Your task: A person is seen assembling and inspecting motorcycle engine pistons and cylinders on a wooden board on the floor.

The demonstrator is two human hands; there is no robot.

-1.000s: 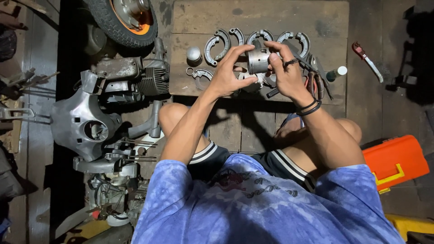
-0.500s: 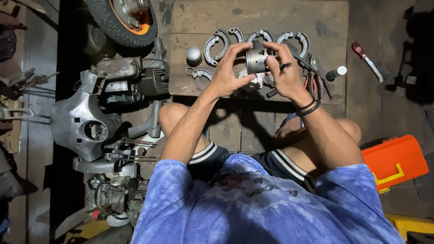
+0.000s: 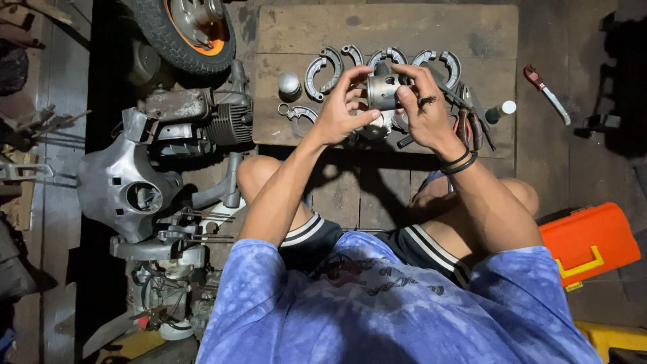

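Observation:
I hold a grey metal piston (image 3: 383, 92) up in front of me over a wooden board (image 3: 472, 40). My left hand (image 3: 340, 108) grips its left end with fingers and thumb. My right hand (image 3: 423, 108), with a ring and black wristbands, closes over its right side. Below the piston, curved brake shoes (image 3: 322, 67) lie in a row on the board, beside a small metal dome (image 3: 289, 83) and a ring (image 3: 284, 108).
A stripped scooter body and engine (image 3: 175, 135) lie at the left, with a wheel (image 3: 185, 27) at the top. An orange toolbox (image 3: 588, 244) sits at the right. A red-handled tool (image 3: 546, 91), a small bottle (image 3: 500, 111) and pliers (image 3: 468, 125) lie near the board.
Both hands have turned the piston slightly and kept it at about the same height; my fingers have shifted along its sides.

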